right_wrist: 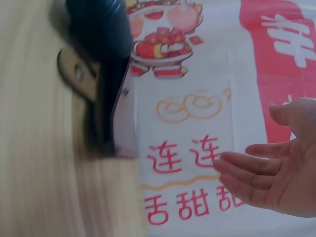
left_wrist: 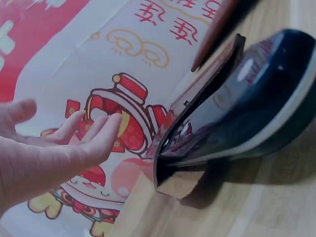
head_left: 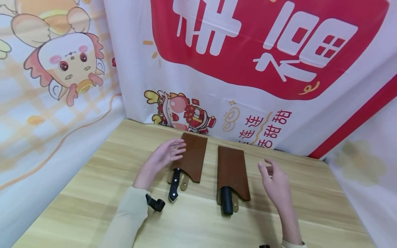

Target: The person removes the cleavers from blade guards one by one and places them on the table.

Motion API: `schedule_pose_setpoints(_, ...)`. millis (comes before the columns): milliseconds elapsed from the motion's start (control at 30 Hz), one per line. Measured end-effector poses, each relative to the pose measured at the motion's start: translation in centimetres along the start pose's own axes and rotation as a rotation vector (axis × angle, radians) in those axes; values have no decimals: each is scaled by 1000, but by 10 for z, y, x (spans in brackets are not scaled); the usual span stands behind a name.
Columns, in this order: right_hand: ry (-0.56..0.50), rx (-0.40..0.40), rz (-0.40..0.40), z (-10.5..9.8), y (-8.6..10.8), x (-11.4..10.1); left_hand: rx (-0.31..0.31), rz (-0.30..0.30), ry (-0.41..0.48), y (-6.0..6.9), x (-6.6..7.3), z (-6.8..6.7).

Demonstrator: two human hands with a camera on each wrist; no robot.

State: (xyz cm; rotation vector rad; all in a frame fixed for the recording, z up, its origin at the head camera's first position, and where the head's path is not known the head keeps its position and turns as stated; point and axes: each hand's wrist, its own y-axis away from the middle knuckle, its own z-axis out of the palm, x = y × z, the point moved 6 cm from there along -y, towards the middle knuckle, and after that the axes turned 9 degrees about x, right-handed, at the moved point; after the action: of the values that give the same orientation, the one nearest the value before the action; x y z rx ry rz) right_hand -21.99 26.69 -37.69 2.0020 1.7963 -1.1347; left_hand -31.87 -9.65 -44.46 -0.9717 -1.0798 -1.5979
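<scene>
Two brown leather sheaths lie side by side on the wooden table. The left sheath [head_left: 194,155] has a black riveted knife handle [head_left: 175,185] sticking out of its near end; the right sheath [head_left: 232,167] has a thicker black handle [head_left: 227,200]. My left hand [head_left: 162,155] hovers at the left sheath's left edge, fingers relaxed and holding nothing. To the right of the right sheath, my right hand [head_left: 276,182] is raised with loosely bent fingers, empty. In the left wrist view a dark handle [left_wrist: 256,98] shows close up beside the left hand [left_wrist: 54,153]; the right wrist view shows the empty right hand [right_wrist: 276,168].
Printed cloth [head_left: 133,62] with red and white patterns hangs behind and beside the wooden table [head_left: 192,227]. Snap straps [head_left: 184,182] stick out by the handles. A black wrist device [head_left: 155,203] is on the left sleeve.
</scene>
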Motion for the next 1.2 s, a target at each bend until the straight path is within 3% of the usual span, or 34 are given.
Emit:
schedule_pose_setpoints(67,-52,34,-1,1,1,-9,20,-7,97,-2,0,-5)
schedule_pose_setpoints(133,-115,36,7,5,1,-17,50,-15,121,-2,-2,-10)
schedule_pose_setpoints(200,-179,-3,31,13,1,-24,83,-30,118,-2,-5,-15)
schedule_pose_setpoints(367,-349,-92,156,33,0,-34,112,-62,43,-7,-13,-12)
schedule_pose_setpoints(500,-439,-114,164,57,-4,-54,138,-64,-10,-7,-13,-17)
schedule_pose_setpoints(767,-439,-169,150,103,3,-82,129,-134,-44,-8,-17,-19)
schedule_pose_setpoints(933,-490,-256,200,130,16,-90,128,-158,-73,-6,-18,-15)
schedule_pose_setpoints(1200,-509,-420,275,159,37,-94,251,-122,-224,-8,-17,-19)
